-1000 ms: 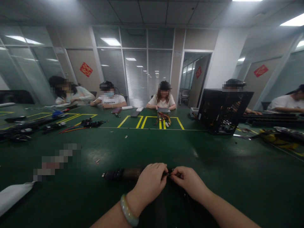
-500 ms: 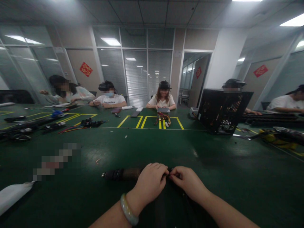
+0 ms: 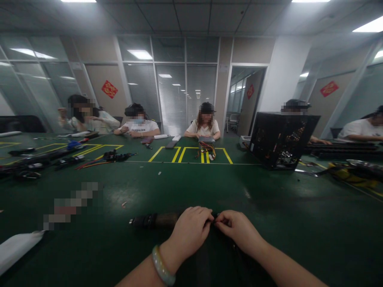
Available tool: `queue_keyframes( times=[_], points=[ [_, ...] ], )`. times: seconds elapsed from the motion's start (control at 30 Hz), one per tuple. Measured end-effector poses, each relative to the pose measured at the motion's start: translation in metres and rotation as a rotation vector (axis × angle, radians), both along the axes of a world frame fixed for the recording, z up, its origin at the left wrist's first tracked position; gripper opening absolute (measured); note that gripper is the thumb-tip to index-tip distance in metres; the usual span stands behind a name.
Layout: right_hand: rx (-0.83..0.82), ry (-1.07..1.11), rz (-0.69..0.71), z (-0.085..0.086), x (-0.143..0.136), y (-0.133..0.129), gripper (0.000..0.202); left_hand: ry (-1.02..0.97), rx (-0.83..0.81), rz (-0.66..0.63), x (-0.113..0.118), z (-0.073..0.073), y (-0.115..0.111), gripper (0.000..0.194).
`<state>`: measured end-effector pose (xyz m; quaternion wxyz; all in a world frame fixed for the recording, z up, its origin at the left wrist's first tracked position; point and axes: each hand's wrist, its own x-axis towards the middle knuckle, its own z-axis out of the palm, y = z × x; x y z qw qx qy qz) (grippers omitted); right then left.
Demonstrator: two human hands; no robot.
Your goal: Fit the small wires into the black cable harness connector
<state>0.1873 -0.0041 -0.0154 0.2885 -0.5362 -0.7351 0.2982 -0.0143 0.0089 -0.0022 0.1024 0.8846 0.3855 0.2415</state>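
Observation:
An electric screwdriver (image 3: 163, 220) lies along the green table, its metal tip pointing left, with a black nose and a dark brownish body. My left hand (image 3: 194, 227), a pale bangle on its wrist, is closed over the rear of the screwdriver and hides that end. Right beside it, my right hand (image 3: 236, 227) is closed in a pinch, thumb and fingertips together at the screwdriver's rear end. What the fingertips hold there is small, dark and mostly hidden. A thin dark line, perhaps a cable, runs below my right hand.
The green table (image 3: 143, 191) carries yellow tape outlines. A black computer case (image 3: 281, 139) stands at right. Cable bundles (image 3: 104, 156) lie at left, coloured wires (image 3: 208, 149) in the middle. A white object (image 3: 19, 249) sits at near left. Several people sit across the table.
Both hands stay at the rear of the screwdriver, almost unmoved. The view shifts slightly. A person at far left has raised a hand.

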Motion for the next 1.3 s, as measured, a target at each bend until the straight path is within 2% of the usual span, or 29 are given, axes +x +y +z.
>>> queue_keyframes(
  times=[0.13, 0.33, 0.73, 1.1, 1.3],
  points=[
    [0.015, -0.003, -0.004, -0.0018, -0.0003, 0.0002, 0.011, 0.011, 0.004, 0.000, 0.0016, 0.0006, -0.0005, 0.016],
    [-0.023, 0.031, -0.002, -0.0014, -0.0014, 0.0002, 0.010, 0.066, -0.022, 0.070, 0.0039, 0.0032, -0.0025, 0.013],
    [-0.016, -0.008, -0.002, -0.0038, 0.0005, 0.0020, 0.012, -0.015, -0.007, -0.027, -0.0003, 0.0029, -0.0006, 0.017],
    [-0.014, 0.001, 0.000, 0.0001, -0.0011, 0.0007, 0.011, -0.025, -0.009, 0.021, 0.0016, -0.0022, -0.0001, 0.020],
    [-0.012, -0.011, 0.000, -0.0010, 0.0004, 0.0016, 0.010, -0.025, -0.017, 0.013, 0.0010, -0.0011, 0.0004, 0.012]
  ],
)
